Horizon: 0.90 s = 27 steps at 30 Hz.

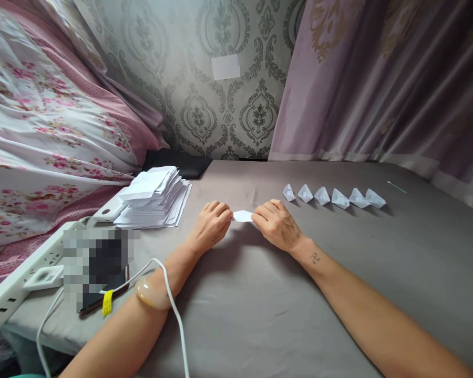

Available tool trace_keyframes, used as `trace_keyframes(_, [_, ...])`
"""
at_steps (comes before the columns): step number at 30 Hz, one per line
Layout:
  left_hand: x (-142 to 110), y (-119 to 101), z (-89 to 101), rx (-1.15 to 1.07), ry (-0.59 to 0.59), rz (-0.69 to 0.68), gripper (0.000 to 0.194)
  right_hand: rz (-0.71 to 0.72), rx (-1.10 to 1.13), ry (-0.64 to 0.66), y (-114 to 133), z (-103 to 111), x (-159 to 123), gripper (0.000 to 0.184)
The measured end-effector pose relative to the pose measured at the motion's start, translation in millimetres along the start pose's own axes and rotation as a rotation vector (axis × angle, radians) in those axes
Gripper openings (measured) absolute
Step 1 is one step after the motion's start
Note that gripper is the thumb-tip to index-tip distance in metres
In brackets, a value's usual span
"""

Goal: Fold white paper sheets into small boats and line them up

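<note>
Patterned wallpaper backs the grey cloth before me; with the paper stack as landmark, the folded paper sits to its right, between the two hands; left hand and right hand each pinch one end in a closed grip, presumably so opposite pulls keep it straight; well right of the stack, six small paper shapes line up in a row, likely parked there to be clear of the forearms; nearer than the stack, a white cable crosses the left forearm; the power strip lies left of the stack, perhaps keeping sockets reachable.
</note>
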State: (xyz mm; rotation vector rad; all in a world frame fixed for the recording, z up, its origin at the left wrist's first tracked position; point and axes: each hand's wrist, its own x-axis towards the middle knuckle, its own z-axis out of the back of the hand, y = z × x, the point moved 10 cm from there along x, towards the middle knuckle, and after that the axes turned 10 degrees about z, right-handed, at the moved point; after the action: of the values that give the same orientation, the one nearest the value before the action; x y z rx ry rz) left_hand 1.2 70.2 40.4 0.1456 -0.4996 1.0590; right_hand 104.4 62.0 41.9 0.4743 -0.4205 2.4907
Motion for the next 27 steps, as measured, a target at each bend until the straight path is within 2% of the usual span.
trace_keyframes(4, [-3.5,-10.3,-13.9,0.131,0.104,-0.072,0.029,0.025,-0.055,0.034,8.4,-9.7,-1.7,0.038])
trace_keyframes(7, [-7.6,-9.8,-25.9,0.048,0.201,-0.073,0.027,0.015,0.021,0.113,8.9,-20.6,-4.9,0.033])
trace_keyframes(9, [-8.9,-2.1,-31.6,-0.080,0.245,-0.006,0.025,-0.075,0.124,0.138,0.0,-25.6,-9.1,0.027])
trace_keyframes(12, [-8.2,17.7,-36.8,-0.260,0.254,0.174,0.021,-0.310,0.371,0.136,-22.5,-35.5,-19.8,0.019])
trace_keyframes(14, [-8.3,31.3,-40.6,-0.343,0.257,0.311,0.020,-0.458,0.527,0.126,-35.0,-43.9,-27.5,0.018])
trace_keyframes(17, [-10.7,46.7,-46.9,-0.429,0.285,0.488,0.025,-0.591,0.634,0.107,-45.6,-50.9,-34.0,0.020])
trace_keyframes(20, [-12.9,53.1,-49.1,-0.456,0.299,0.569,0.029,-0.642,0.629,0.104,-49.1,-51.3,-35.4,0.021])
trace_keyframes(27, [-15.0,56.7,-49.9,-0.432,0.301,0.627,0.028,-0.651,0.574,0.112,-48.5,-51.4,-35.6,0.023])
